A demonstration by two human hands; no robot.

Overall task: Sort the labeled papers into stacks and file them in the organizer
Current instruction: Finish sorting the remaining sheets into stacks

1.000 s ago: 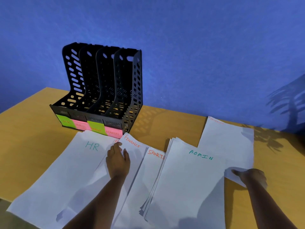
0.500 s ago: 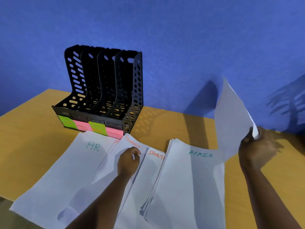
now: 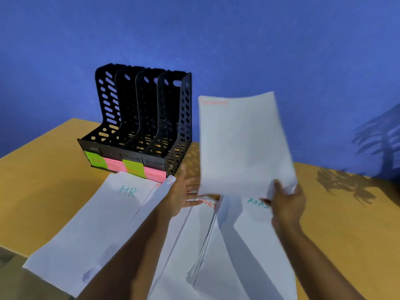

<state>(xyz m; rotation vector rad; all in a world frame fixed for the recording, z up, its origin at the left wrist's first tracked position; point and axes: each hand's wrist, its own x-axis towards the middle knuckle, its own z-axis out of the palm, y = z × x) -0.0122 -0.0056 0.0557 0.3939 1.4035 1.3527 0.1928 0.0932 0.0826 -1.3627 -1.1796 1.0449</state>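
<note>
Right hand (image 3: 286,201) grips a raised sheet (image 3: 242,144) at the organizer's (image 3: 142,118) three o'clock; left hand (image 3: 184,195) fingers released over the stacks (image 3: 121,213).

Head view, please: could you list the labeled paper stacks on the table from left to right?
HR stack → Finance stack, label mostly hidden → Sports stack → Admin stack.

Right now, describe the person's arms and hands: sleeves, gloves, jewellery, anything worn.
Both forearms come up from the bottom edge bare, with no sleeve showing. The left hand and right hand are bare: no gloves, and no watch, bracelet or ring shows. Both hands are motion-blurred, so small items could be missed.
</note>
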